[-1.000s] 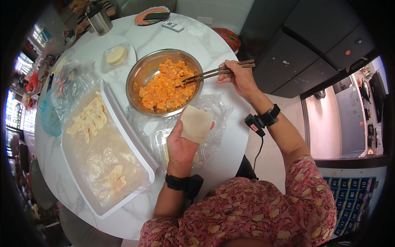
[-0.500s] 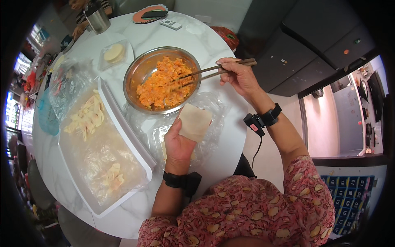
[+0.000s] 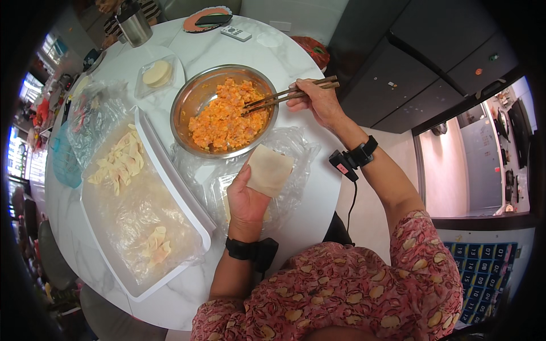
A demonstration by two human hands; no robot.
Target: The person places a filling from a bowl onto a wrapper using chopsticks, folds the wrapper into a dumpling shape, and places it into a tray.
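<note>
On the palm and fingers of my left hand (image 3: 248, 203) lies a square dough wrapper (image 3: 269, 170), held by the thumb at its edge. My right hand (image 3: 316, 101) grips a pair of dark wooden chopsticks (image 3: 284, 96), whose tips are in the orange filling (image 3: 230, 122). That chopped filling is heaped in a round steel bowl (image 3: 177, 122) just beyond my left hand. Beneath the left hand, a clear plastic tray and bag (image 3: 296, 145) lie on the table, partly hidden by it. Folded dumplings (image 3: 122, 162) sit in two groups in a white plastic-lined tray (image 3: 136, 211) at the left.
Round wrappers (image 3: 157, 74) rest in a clear pack behind the bowl. Farther back are a steel jug (image 3: 134, 25), a remote control (image 3: 236, 33) and a phone (image 3: 213, 20) on a mat. Another person's striped sleeve (image 3: 149, 11) shows at the far left.
My right hand has shifted slightly left with the chopsticks, whose tips have moved a little within the filling. My left hand and the wrapper stay nearly in place.
</note>
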